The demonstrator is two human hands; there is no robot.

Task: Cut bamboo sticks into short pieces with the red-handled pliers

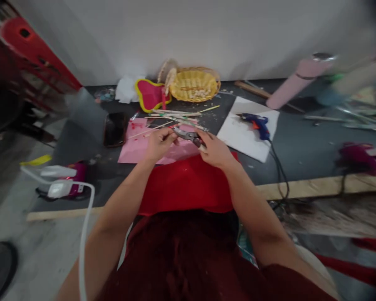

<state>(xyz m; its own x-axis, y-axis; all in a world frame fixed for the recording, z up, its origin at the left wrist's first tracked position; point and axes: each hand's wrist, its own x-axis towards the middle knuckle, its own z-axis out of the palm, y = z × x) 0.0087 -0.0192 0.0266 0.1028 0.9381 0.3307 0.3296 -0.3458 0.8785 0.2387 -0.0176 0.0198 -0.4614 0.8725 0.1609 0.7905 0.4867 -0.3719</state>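
Just above the middle of the frame, both hands meet over the desk (301, 142), and between them lies a pair of pliers (188, 134). The right hand (216, 150) grasps the pliers by the handle end, which sits under its fingers at around the centre of the frame. The metal head of the tool points away to the left, so its long axis runs nearly level across the picture, tilted slightly up toward the left. The left hand (159, 144) comes in from the other side, its fingers curled and pinched at the nose of the pliers. It seems to hold a thin stick (150, 131) there, one that runs off toward the left, though the blur keeps me from being sure of the grip.

So the tool bridges the two hands: handle to the right one, nose to the left one. Neither arm has to reach, and both wrists rest close over a red sheet (188, 184) that hangs off the near edge of the desk.

Beyond the hands lies a pink sheet (134, 148), and a loose bundle of sticks (178, 115) spreads across it, also lying mostly left to right. A dark phone (115, 128) sits left of the pink sheet. A blue glue gun (257, 124) rests on white paper (241, 136) to the right, well apart from the hands. A yellow basket (194, 85) stands against the wall in the upper middle.
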